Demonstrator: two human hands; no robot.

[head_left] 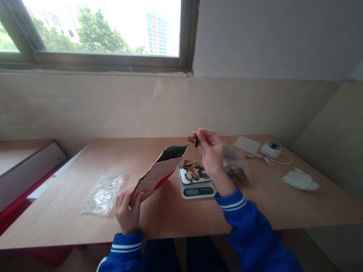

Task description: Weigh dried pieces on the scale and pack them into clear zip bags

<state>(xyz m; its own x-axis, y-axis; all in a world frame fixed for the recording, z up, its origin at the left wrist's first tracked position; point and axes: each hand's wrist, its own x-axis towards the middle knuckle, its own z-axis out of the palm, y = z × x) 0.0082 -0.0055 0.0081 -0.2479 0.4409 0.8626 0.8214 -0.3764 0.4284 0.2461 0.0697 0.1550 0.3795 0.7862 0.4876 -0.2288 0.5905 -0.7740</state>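
My left hand (129, 208) grips the lower end of a paper pouch (155, 174), tilted with its open mouth toward the upper right. The pouch is pale with a red patch, and its inside looks dark. Pinched in the fingers of my right hand (211, 149) are dried brown slices (193, 139), right beside the pouch's mouth. Below them stands a white digital kitchen scale (190, 193) with more dried slices (191, 170) on its plate. The scale's display is too small to read. My right wrist partly covers the scale's right side.
Clear plastic bags (103, 194) lie on the wooden table (167, 220) at left. Right of the scale is a zip bag with dark dried pieces (238, 174). Farther right are a white dome camera (271, 150) with its cable, a white card (247, 145) and a crumpled white cloth-like item (300, 179).
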